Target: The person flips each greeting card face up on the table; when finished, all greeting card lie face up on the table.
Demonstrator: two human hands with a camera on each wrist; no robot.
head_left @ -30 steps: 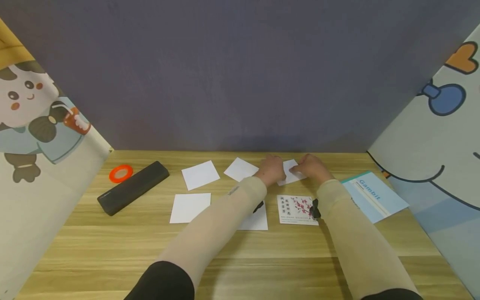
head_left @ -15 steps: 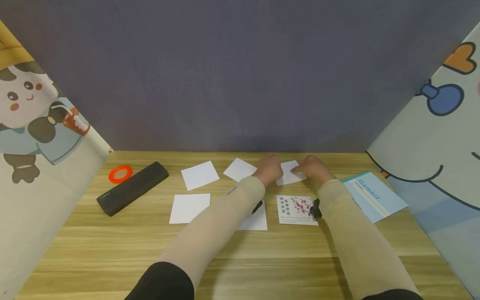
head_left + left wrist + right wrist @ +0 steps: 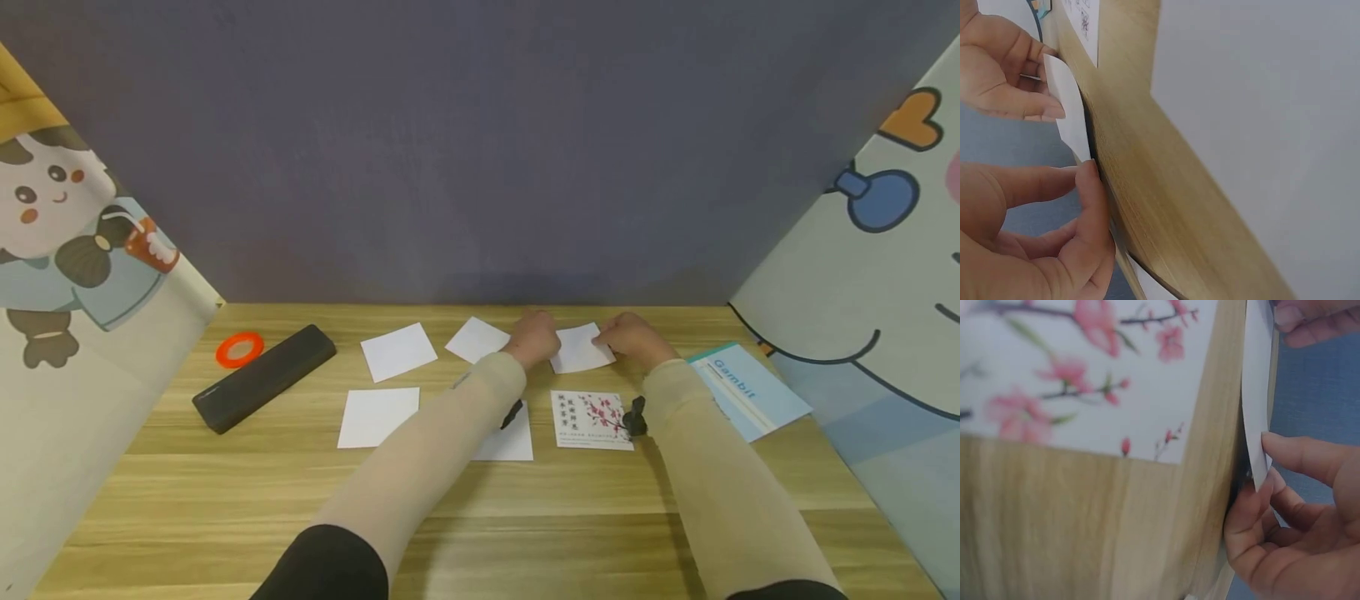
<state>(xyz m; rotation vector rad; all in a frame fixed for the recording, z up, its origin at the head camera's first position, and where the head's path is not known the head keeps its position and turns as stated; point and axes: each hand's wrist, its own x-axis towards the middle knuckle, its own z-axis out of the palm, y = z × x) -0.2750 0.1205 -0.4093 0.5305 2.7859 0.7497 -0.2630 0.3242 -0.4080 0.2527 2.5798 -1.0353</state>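
Note:
A small white paper card lies between my two hands near the back of the table. My left hand pinches its left edge between thumb and fingertips. At the opposite edge my right hand grips the card with the thumb on top and fingers underneath, plain in the right wrist view. Seen from the left wrist, the card bends slightly and its edge is lifted off the wood. In front of it lies a card printed with pink blossoms and characters.
More white cards lie to the left, among them one at the back and one nearer; my left sleeve partly covers another. A black oblong device, an orange ring and a light-blue "Gambit" pack flank them. A grey wall stands behind.
My right hand has shifted slightly right, its thumb now nearer the card's edge. The left hand keeps its place at the other edge. The head view has moved a little.

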